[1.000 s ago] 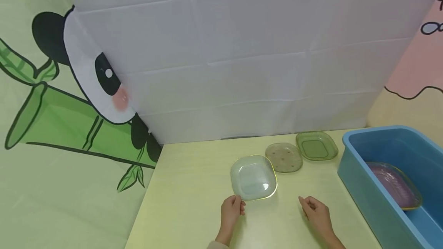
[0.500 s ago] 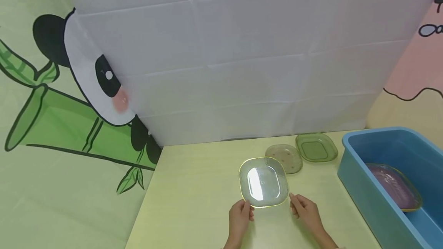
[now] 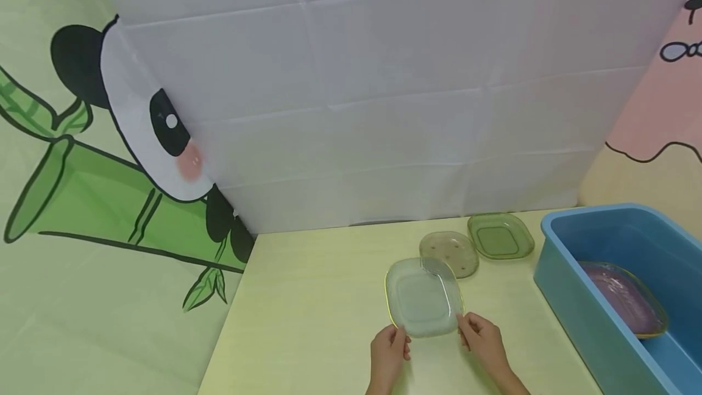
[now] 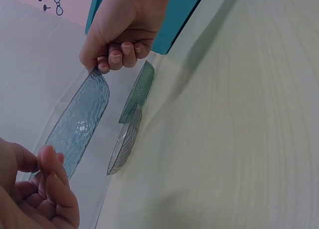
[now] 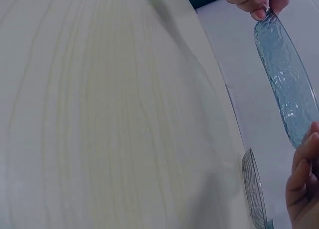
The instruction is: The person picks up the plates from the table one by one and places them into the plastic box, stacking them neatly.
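Observation:
A clear bluish plate [image 3: 421,298] with a gold rim is held up above the table. My left hand [image 3: 387,353] pinches its near left corner between thumb and fingers. At the near right corner my right hand [image 3: 484,342] pinches the rim the same way. Both wrist views show the plate [image 4: 82,121] raised off the tabletop, its textured underside visible. Behind it a greyish-brown plate [image 3: 459,255] lies on the table, partly overlapped in the head view. Farther right and back sits a green plate [image 3: 500,235].
A blue bin [image 3: 589,316] stands at the right of the table, with a purple gold-rimmed plate [image 3: 631,300] inside. The pale wood-grain table [image 3: 307,309] meets a white cloth wall [image 3: 351,108] at the back. A panda-print cloth [image 3: 109,200] hangs at the left.
The clear plate has moved right and slightly nearer with my left hand, tilting up and then flatter. My right hand has come leftward and taken hold of its right corner.

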